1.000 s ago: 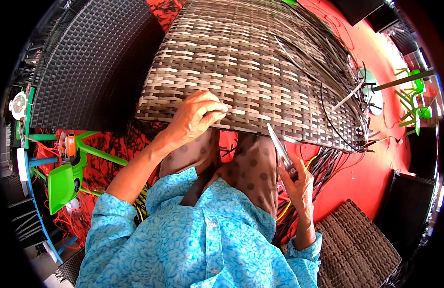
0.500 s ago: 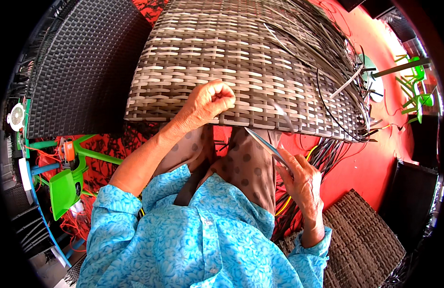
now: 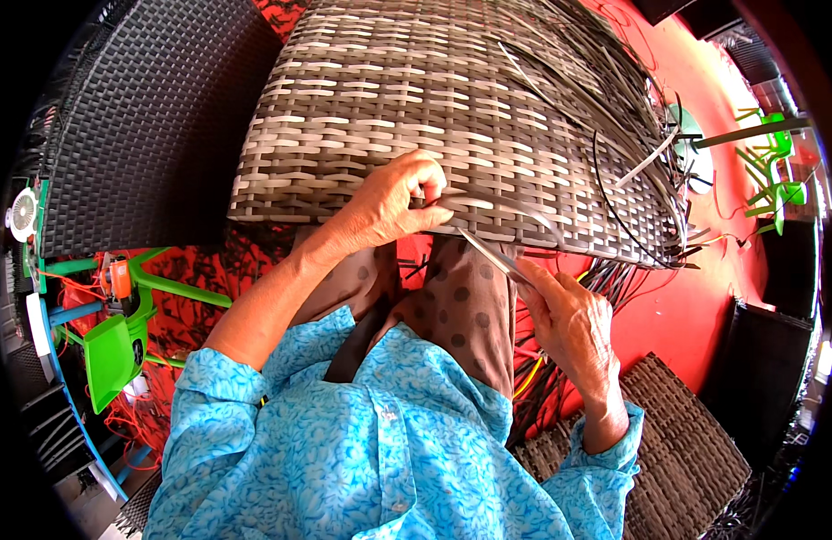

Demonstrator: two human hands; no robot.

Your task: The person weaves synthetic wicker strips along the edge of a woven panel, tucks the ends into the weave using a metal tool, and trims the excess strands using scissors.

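A brown and grey woven rattan panel [image 3: 371, 99] lies across my knees, its near edge facing me. At that edge my left hand [image 3: 400, 200] is closed, index finger and thumb pinched around a flat rattan strip [image 3: 524, 211]. From the fingertips the strip arcs to the right over the weave. My right hand [image 3: 574, 328] grips a knife [image 3: 488, 252] with a narrow, pointed metal blade; the handle is hidden in the palm. The blade's tip points up and left, just below the panel's edge and close to my left thumb.
Loose long strips [image 3: 605, 90] spread over the panel's right side. A black woven panel [image 3: 155, 126] stands at left, near a green plastic chair [image 3: 114, 360]. Another brown woven piece [image 3: 686, 450] rests at lower right on the red floor [image 3: 677, 324], beside dark strips.
My left thumb has stretched to the right, and the hand has shifted slightly. My right hand has moved a little right, the knife tip staying near the edge. The strip now curves lower.
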